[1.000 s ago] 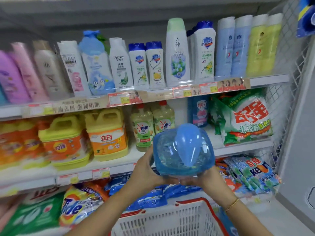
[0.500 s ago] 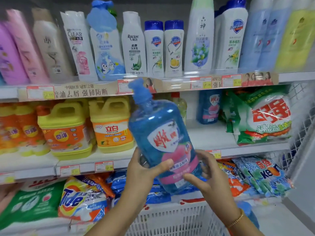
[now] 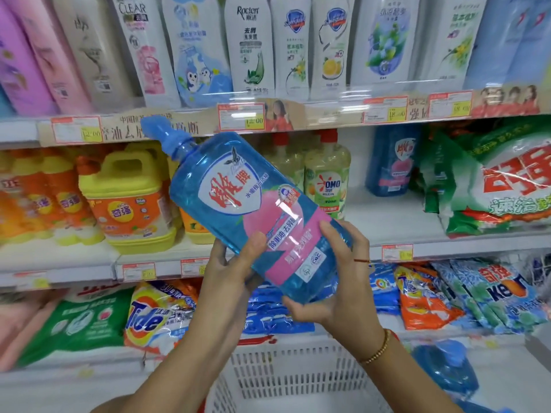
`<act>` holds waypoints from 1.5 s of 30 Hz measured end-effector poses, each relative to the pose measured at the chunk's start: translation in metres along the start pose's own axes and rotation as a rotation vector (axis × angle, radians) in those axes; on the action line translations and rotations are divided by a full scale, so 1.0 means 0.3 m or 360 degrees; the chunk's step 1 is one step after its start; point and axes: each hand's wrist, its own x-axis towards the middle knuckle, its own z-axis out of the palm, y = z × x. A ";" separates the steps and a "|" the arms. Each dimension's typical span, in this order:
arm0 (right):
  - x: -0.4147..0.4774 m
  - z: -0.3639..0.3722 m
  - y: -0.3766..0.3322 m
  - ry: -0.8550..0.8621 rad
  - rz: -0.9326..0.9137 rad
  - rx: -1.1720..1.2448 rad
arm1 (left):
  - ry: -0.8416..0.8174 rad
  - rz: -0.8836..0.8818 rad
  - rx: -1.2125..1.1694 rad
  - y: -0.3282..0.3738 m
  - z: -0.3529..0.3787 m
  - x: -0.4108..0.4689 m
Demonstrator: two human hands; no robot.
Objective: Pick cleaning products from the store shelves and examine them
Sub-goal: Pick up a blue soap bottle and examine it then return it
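Observation:
A large clear blue detergent bottle (image 3: 238,201) with a blue pump cap, a white shield logo and a pink label is held in front of the shelves, tilted with its cap up and to the left. My left hand (image 3: 229,272) grips its lower left side, thumb across the label. My right hand (image 3: 337,281) holds the bottom and right side, with the fingers curled under the base and the thumb on the label. The label faces me.
A white plastic basket (image 3: 298,371) sits below my arms. Yellow-and-orange jugs (image 3: 131,201) and OMO bottles (image 3: 328,180) fill the middle shelf, shampoo bottles (image 3: 253,46) the top one, detergent bags (image 3: 158,317) the lowest. Another blue bottle (image 3: 444,368) lies at lower right.
The bottle turned from cap-toward-me to label-toward-me and tilted further to the left. Both hands shifted around its lower end, and the view moved closer to the shelves.

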 end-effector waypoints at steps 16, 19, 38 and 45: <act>0.034 -0.051 -0.046 -0.0747 0.1774 0.2484 | -0.0535 0.0079 -0.0253 0.096 -0.107 0.084; 0.058 -0.045 -0.070 -0.0657 0.1866 0.2422 | -0.0358 0.0104 -0.0315 0.088 -0.107 0.088; 0.002 -0.028 -0.070 -0.0037 0.0082 -0.0024 | -0.0222 0.0086 -0.0120 0.065 -0.097 0.074; 0.014 -0.109 -0.050 -0.0312 0.0965 0.1418 | -0.0445 -0.0106 -0.0046 0.102 -0.097 0.110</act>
